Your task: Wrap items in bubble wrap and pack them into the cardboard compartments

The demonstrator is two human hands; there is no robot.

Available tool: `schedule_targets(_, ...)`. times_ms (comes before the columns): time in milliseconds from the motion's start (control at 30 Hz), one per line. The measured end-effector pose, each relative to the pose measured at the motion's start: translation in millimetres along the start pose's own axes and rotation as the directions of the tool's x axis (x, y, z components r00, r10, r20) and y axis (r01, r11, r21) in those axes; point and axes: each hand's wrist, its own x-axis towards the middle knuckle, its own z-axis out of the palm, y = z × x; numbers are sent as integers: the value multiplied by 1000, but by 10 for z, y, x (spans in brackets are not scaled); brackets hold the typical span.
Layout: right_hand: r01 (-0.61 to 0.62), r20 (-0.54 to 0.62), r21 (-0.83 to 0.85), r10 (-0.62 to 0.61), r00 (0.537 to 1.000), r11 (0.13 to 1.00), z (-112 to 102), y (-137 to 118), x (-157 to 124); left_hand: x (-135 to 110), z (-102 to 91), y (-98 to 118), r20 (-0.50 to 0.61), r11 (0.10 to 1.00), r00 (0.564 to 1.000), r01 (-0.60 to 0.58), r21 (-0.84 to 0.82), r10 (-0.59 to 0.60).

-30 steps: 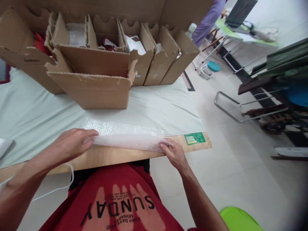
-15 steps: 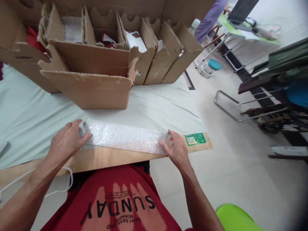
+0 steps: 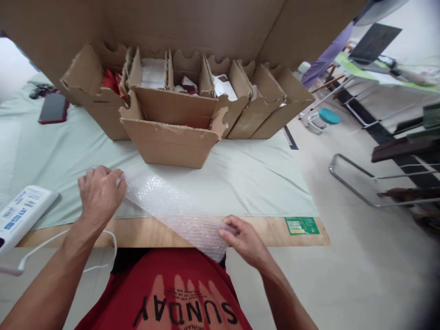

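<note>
A strip of clear bubble wrap point(image 3: 172, 208) stretches between my two hands above the table's front edge. My left hand point(image 3: 101, 190) pinches its far left end, just over the cloth. At the opposite end, my right hand point(image 3: 242, 238) grips it between thumb and fingers. The strip slants, with its right end lower and overhanging the wooden edge near my red shirt. Just beyond it stands an open cardboard bin point(image 3: 172, 144).
Several cardboard bins point(image 3: 237, 110) with small packets line the back of the cloth-covered table point(image 3: 261, 183). A phone point(image 3: 54, 108) lies at the left. Nearer is a white device point(image 3: 25, 213) with a cable point(image 3: 110, 236). A teal stool point(image 3: 328, 117) stands on the floor.
Both hands have closed on the bubble wrap ends. Its right end has come off the table toward me, so the strip now slants. The view has shifted, showing more on the left.
</note>
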Motion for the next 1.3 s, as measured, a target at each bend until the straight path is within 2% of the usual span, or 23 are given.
schedule_targets(67,-6,108,125,-7,994,992,380,-109,107,156,-69,-77,-115,992,989,77,-104,-89)
schedule_targets(167,-65,202,301,3,979,951,927,-215,354,460,-118,-104,-165,965,970,140,-224,-179)
schedule_targets(233,-80,199,334,13,980,939,1167,-256,509,616,-93,-83,-178,953,960,170,-253,-218)
schedule_targets(300,-58,163,295,9,987,954,1281,-287,609,642,-11,-60,-187,945,961,142,-293,-202)
schedule_targets(333,-44,155,271,2,988,962,1299,-302,634,590,47,-54,-186,942,970,93,-324,-159)
schedule_targets(400,-26,164,243,-15,986,970,1292,-333,641,360,178,-53,-168,910,986,-70,-408,1)
schedule_targets(467,-10,192,249,-39,981,969,1271,-371,610,15,283,-69,-142,829,973,-228,-511,180)
schedule_targets(533,-26,262,290,-54,964,957,1273,-423,566,-350,329,-110,-101,726,955,-280,-628,281)
schedule_targets(633,-171,401,409,-8,916,896,1329,-534,523,-768,316,-241,11,590,963,-154,-793,267)
schedule_targets(733,-343,465,575,49,884,743,1402,-667,540,-992,311,-437,112,419,951,-19,-908,287)
schedule_targets(800,-376,459,675,39,888,635,1439,-754,597,-1064,333,-540,133,319,936,23,-947,326)
schedule_targets(867,-356,432,739,4,902,571,1467,-829,688,-1088,358,-568,159,282,940,71,-957,302)
schedule_targets(900,-346,423,757,-13,906,555,1480,-859,742,-1081,369,-550,180,296,950,101,-950,253)
schedule_targets(967,-332,423,766,-43,905,550,1511,-898,861,-1030,386,-461,222,379,972,178,-908,76)
schedule_targets(1033,-313,431,745,-68,900,590,1546,-906,975,-941,405,-344,228,495,965,261,-828,-127)
schedule_targets(1100,-274,426,700,-77,902,659,1575,-880,1065,-844,427,-248,176,605,949,304,-736,-262)
schedule_targets(1200,-145,356,592,-96,930,793,1571,-792,1131,-752,461,-197,96,732,953,283,-620,-288)
schedule_targets(1300,138,232,360,-232,945,923,1506,-694,1130,-760,487,-220,53,792,965,241,-561,-256)
